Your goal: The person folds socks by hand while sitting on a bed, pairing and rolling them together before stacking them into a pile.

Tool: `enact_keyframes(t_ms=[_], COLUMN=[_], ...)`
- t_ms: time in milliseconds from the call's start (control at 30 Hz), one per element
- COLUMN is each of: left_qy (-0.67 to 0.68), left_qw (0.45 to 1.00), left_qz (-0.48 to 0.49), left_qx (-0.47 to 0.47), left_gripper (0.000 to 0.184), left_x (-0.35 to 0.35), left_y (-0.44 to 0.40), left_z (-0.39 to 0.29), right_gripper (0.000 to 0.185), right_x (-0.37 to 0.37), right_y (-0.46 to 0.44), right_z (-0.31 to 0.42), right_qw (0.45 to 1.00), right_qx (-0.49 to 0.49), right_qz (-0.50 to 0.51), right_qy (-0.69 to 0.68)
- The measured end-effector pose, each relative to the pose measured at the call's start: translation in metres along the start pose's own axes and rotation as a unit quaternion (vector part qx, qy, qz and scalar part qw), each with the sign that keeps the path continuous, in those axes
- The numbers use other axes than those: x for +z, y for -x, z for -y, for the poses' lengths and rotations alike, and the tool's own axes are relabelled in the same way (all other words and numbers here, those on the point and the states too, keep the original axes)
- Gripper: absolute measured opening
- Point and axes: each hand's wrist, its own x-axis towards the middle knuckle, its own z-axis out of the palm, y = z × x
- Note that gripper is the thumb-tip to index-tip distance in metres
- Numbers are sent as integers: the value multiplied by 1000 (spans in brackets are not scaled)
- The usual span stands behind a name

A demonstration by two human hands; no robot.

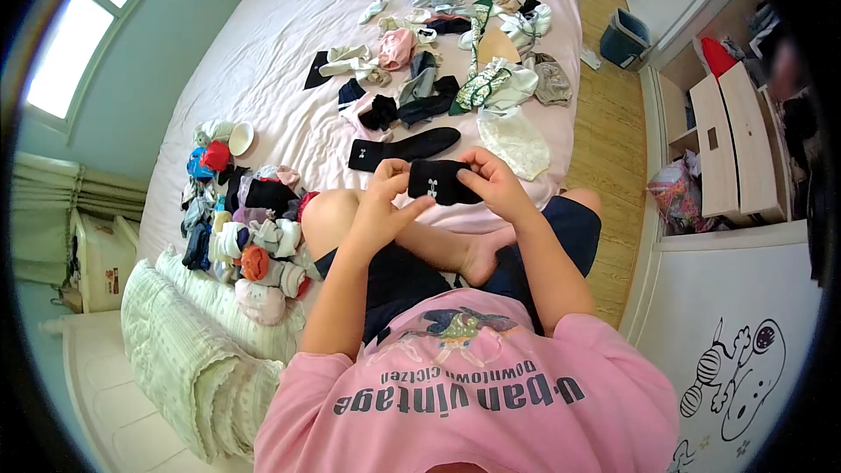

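A black sock (438, 182) with a small white logo is held up between both hands, above the crossed legs. My left hand (392, 201) pinches its left edge, thumb toward the logo. At its right end my right hand (501, 186) grips the fabric between thumb and fingers. Just beyond the hands, another black sock (405, 149) with a white logo lies flat on the pink bedsheet (293, 123). A white patterned cloth (515, 142) rests to the right of that sock.
Loose socks and small garments (420, 88) spread over the far bed. Bundled socks (254, 228) and a white bowl (242, 138) are at the left, near folded quilts (193, 368). A bin (624, 39) and open drawers (740, 140) stand right of the bed.
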Motion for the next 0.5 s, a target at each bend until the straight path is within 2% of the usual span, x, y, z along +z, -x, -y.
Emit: enact_keyframes(t_ms=[67,100,167,333,400,433,500], left_qy=[-32,34,78,188,282,329,212], left_qw=[999,998,995,973,938,915,938], left_qz=[-11,-21,-23,8,24,33,30], left_qx=[6,-51,-58,-137,-202,-233,-271], left_gripper=[15,13,14,15,17,18,22], left_x=[-1,-7,-13,-14,-15,-16,-25], left_y=[3,4,10,23,27,26,19], left_z=[15,12,21,34,31,26,11], right_gripper=[10,10,10,9,8,18,32], right_x=[-4,-7,-12,15,22,18,17], right_y=[-2,-2,-3,2,0,-3,-4], right_z=[-4,-8,-19,-40,-42,-46,-40], right_qw=[1000,999,995,999,999,998,992], right_qx=[-10,-20,-40,14,23,33,94], right_qz=[-9,-20,-43,10,14,32,75], right_qy=[1,27,77,47,23,31,-31])
